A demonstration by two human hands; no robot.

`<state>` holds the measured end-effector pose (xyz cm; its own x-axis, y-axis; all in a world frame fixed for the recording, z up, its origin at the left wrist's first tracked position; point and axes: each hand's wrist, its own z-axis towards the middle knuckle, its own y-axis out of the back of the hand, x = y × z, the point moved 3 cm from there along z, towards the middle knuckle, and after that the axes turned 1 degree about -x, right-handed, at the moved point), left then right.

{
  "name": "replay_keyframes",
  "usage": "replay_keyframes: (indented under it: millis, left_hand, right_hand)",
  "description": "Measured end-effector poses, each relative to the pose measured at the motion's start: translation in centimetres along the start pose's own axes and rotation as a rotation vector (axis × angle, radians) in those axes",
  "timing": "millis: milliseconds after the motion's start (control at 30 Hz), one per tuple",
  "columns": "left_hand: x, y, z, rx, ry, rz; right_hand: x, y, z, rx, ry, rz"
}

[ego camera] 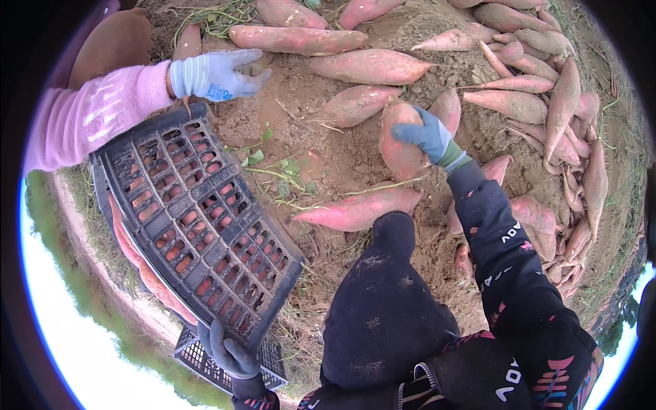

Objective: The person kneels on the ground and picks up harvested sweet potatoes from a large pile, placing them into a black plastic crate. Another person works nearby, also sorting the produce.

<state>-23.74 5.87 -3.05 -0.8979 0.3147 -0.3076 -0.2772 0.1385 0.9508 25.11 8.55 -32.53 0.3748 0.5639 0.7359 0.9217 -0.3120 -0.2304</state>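
Observation:
My right hand (423,134), in a blue-grey glove, grips a thick sweet potato (401,141) above the soil. My left hand (229,352), in a dark grey glove, holds the near corner of a black plastic crate (184,218), which stands tilted at the left. Sweet potatoes show through the holes in its side, and more show along its far left edge. Just below my right hand a long pink sweet potato (359,209) lies on the ground by my knee. Further sweet potatoes (371,66) lie beyond it.
A co-worker's gloved hand (220,76) with a pink sleeve reaches in from the upper left, near the crate's far corner. A large pile of sweet potatoes (564,113) lies at the right. Green vines (284,177) lie beside the crate. Another black crate (205,361) stands at the lower left.

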Motion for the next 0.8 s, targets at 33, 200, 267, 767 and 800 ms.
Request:
replay_keyframes:
  millis: [33, 200, 267, 767, 800]
  left_hand:
    - [0.1, -0.1, 0.1, -0.024, -0.048, 0.003]
    - [0.5, -0.5, 0.0, -0.028, -0.057, -0.003]
    - [0.2, -0.5, 0.2, -0.033, -0.042, -0.034]
    - [0.1, -0.4, 0.9, 0.059, -0.020, -0.111]
    - [-0.1, -0.3, 1.3, 0.041, -0.038, -0.154]
  right_hand:
    - [1.3, 2.3, -1.9, 0.093, 0.020, 0.383]
    - [4.6, 11.0, -11.0, -0.130, 0.079, 0.561]
    - [6.3, 13.6, -15.7, -0.147, 0.000, 0.263]
    - [4.4, -2.3, -3.4, -0.025, 0.687, -1.337]
    - [4.6, -4.9, -0.3, 0.064, 0.781, -1.370]
